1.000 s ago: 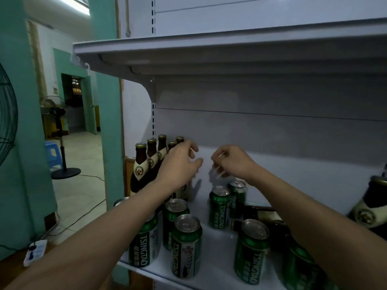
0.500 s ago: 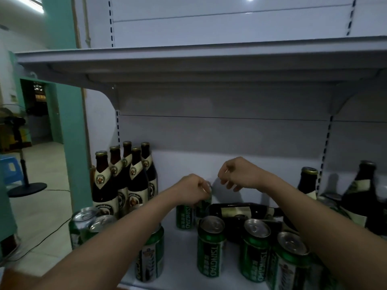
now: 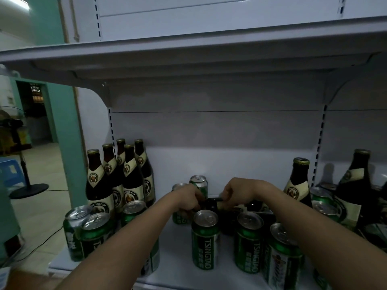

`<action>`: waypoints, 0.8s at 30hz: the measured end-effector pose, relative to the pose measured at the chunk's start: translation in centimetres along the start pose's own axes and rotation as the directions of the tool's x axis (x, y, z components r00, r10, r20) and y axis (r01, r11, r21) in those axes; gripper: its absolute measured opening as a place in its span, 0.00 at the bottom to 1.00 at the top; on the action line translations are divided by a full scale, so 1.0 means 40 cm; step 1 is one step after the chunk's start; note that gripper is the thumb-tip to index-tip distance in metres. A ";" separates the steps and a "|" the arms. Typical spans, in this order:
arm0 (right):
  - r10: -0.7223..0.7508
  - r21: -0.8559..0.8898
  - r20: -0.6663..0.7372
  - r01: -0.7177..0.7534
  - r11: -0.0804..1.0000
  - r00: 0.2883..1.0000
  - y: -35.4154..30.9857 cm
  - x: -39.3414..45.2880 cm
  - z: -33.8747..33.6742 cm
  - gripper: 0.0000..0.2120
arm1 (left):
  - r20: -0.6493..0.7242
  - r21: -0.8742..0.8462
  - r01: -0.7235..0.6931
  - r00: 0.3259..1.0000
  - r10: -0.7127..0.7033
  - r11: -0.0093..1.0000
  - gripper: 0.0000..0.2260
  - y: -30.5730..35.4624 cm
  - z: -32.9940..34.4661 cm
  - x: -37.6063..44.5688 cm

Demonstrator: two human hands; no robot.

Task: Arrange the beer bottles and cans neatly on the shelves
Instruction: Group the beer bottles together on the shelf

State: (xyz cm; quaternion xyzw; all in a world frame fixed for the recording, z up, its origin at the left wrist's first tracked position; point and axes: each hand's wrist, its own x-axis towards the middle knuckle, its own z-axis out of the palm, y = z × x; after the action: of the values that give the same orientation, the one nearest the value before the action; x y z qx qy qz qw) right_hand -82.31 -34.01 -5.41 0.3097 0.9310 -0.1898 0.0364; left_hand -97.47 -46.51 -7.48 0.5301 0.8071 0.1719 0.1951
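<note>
Head view, white shelf, teal wall, both hands grasping lying bottle.

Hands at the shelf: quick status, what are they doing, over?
Left hand and right hand both gripping a dark bottle lying on its side. Green cans crowd the front. Upright bottles grouped far left.
</note>
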 end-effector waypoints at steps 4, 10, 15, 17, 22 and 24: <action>0.078 -0.172 0.070 -0.065 0.983 0.994 0.015 0.007 0.003 0.18 | 0.010 -0.005 0.025 1.000 -0.025 1.000 0.19 -0.002 0.006 0.013; 0.129 -0.329 0.133 -0.079 0.941 0.983 0.021 0.010 0.006 0.18 | 0.111 0.171 -0.035 0.994 0.016 0.985 0.24 -0.017 0.003 0.035; 0.147 -0.363 0.142 -0.087 0.928 0.979 0.028 0.015 0.004 0.15 | 0.219 0.228 -0.074 0.975 0.023 0.971 0.24 -0.061 0.042 0.049; 0.154 -0.404 0.151 -0.082 0.911 0.976 0.029 0.018 0.008 0.16 | 0.175 0.157 -0.076 0.983 0.048 0.985 0.17 -0.070 0.057 0.052; 0.150 -0.511 0.157 -0.049 0.858 0.976 0.036 0.024 0.021 0.22 | 0.129 0.283 -0.158 0.984 0.126 0.946 0.16 -0.070 0.059 0.053; 0.116 -0.490 0.175 -0.015 0.872 0.978 0.043 0.023 0.020 0.21 | 0.138 0.329 -0.196 0.978 0.159 0.924 0.15 -0.068 0.058 0.048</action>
State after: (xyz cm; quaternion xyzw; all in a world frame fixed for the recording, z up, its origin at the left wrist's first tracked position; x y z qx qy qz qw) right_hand -82.10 -32.53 -6.87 0.3015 0.9293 0.0213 0.2123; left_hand -99.16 -45.59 -11.05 0.6354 0.7614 0.0175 0.1274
